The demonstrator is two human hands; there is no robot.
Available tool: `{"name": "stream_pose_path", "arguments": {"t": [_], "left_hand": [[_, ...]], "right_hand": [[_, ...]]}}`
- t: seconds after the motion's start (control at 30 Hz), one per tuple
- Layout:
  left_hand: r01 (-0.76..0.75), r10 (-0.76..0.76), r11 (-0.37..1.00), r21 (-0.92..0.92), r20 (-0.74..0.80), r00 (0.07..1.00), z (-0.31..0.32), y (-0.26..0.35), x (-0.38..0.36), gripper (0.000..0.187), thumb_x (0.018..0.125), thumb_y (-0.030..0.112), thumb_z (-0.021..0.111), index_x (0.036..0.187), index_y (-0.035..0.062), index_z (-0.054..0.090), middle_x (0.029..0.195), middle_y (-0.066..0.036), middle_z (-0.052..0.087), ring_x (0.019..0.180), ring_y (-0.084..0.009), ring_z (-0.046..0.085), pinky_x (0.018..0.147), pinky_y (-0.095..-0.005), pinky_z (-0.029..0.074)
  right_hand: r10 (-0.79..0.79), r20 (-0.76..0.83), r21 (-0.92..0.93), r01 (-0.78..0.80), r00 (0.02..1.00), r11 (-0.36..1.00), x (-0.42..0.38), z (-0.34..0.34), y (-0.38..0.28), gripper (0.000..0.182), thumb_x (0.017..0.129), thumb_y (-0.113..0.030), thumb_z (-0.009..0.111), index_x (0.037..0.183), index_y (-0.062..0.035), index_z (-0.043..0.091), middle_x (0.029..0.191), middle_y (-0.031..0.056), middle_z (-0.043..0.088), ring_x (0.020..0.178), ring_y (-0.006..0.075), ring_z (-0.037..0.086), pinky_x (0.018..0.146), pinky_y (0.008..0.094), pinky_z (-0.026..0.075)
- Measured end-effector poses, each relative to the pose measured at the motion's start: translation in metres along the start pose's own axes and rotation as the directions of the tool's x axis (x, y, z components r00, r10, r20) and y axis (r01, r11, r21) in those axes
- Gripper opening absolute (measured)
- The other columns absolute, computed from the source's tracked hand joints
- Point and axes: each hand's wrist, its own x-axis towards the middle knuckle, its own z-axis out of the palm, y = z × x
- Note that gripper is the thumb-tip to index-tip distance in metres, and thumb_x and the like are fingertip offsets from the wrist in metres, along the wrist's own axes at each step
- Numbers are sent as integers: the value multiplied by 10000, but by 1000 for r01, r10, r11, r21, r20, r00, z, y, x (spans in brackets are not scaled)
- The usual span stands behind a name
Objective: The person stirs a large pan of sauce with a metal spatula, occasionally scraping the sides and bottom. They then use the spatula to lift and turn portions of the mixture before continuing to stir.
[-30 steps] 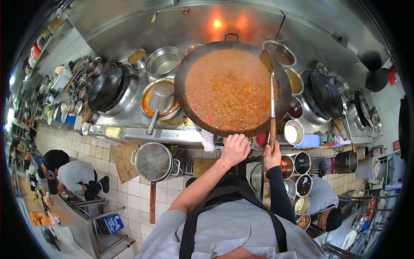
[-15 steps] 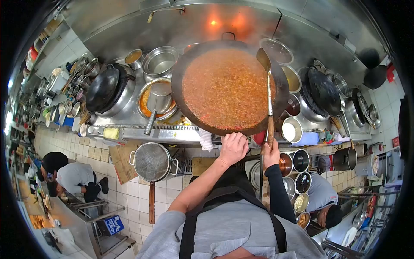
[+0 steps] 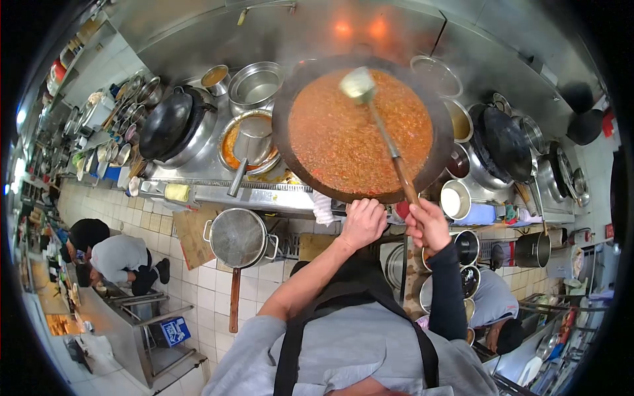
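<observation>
A large dark wok (image 3: 444, 125) is filled with a bubbling red-brown sauce (image 3: 350, 138) with small bits in it. My left hand (image 3: 364, 223) is closed at the wok's near edge, its fingertips hidden behind the knuckles. Gripped in my right hand (image 3: 428, 224) is the wooden handle of a long wok spatula (image 3: 383, 125). Its pale, blurred blade is over the far part of the sauce. Beside my left hand hangs a white cloth (image 3: 322, 208).
Left of the wok sit a sauce-filled pan (image 3: 231, 148) with a ladle on it and a metal basin (image 3: 256, 86). A pot with a strainer (image 3: 236, 237) stands below. Several containers line the right, near a white-filled pot (image 3: 456, 200). Co-workers bend at left (image 3: 120, 256) and right (image 3: 492, 300).
The spatula has swung from the wok's right rim to over the far middle of the sauce. My right hand has moved slightly right; my left hand stays at the near edge.
</observation>
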Motion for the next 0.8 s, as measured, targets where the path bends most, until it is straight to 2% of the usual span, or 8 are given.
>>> {"name": "stream_pose_path", "arguments": {"t": [0.03, 0.13, 0.3, 0.4, 0.5, 0.6, 0.7, 0.8], "left_hand": [[-3, 3, 1000, 3, 1, 1000, 0, 0, 0, 172, 948, 146, 812, 1056, 67, 703, 1017, -99, 649, 933, -322, 647, 835, -472, 490], [-12, 12, 1000, 4, 5, 1000, 0, 0, 2, 171, 950, 152, 809, 1060, 71, 707, 1020, -97, 644, 937, -318, 646, 835, -471, 489], [-1, 2, 1000, -19, 13, 1000, 1, -1, 0, 193, 931, 167, 811, 1060, 68, 708, 1016, -95, 637, 940, -317, 641, 827, -477, 483], [1, -1, 1000, -17, 0, 1000, 3, -1, -1, 217, 916, 186, 819, 1055, 64, 705, 998, -97, 633, 934, -318, 636, 820, -482, 478], [-3, 3, 1000, -13, 6, 1000, 1, -1, -1, 230, 914, 204, 824, 1048, 62, 701, 972, -101, 631, 924, -319, 632, 811, -482, 474], [0, 0, 1000, -21, 6, 1000, 1, -1, 0, 216, 933, 209, 817, 1042, 65, 699, 946, -100, 628, 908, -317, 631, 799, -478, 469], [-1, 1, 1000, -15, -7, 1000, 2, -1, 0, 204, 949, 206, 810, 1053, 69, 701, 935, -96, 628, 893, -311, 633, 789, -473, 466], [0, 0, 1000, 1, 2, 1000, 2, 0, 1, 229, 957, 203, 805, 1116, 75, 703, 948, -95, 637, 892, -305, 637, 787, -467, 466]], "right_hand": [[5, 63, -27, -4, 998, 1000, -1, 7, -17, 191, 1188, -259, 652, 1091, -98, 622, 816, -18, 595, 535, 51, 498, 398, 257, 374], [100, 174, -107, -82, 980, 991, 17, 20, -35, 218, 1187, -251, 653, 1043, -102, 587, 820, -15, 604, 547, 53, 511, 403, 258, 384], [165, 199, -200, -125, 966, 972, 38, 48, -53, 239, 1181, -243, 663, 1031, -83, 567, 817, -11, 574, 551, 65, 519, 405, 288, 390], [144, 244, -286, -71, 959, 956, 54, 51, -44, 236, 1183, -233, 653, 1035, -69, 570, 814, -6, 575, 550, 77, 527, 405, 295, 397], [142, 196, -356, -64, 970, 932, 58, 57, -40, 231, 1183, -221, 644, 1037, -54, 579, 812, 0, 578, 548, 85, 532, 407, 299, 401], [193, 223, -337, -110, 956, 935, 60, 54, -39, 236, 1182, -226, 650, 1037, -51, 589, 814, 1, 583, 554, 84, 536, 413, 297, 404], [249, 259, -196, -202, 933, 960, 59, 49, -44, 247, 1191, -232, 643, 1034, -45, 601, 812, 3, 584, 562, 80, 531, 419, 290, 403], [250, 339, -66, -242, 907, 968, 67, 36, -39, 234, 1202, -233, 631, 1122, -14, 633, 835, 11, 594, 575, 68, 508, 427, 267, 391]]}}
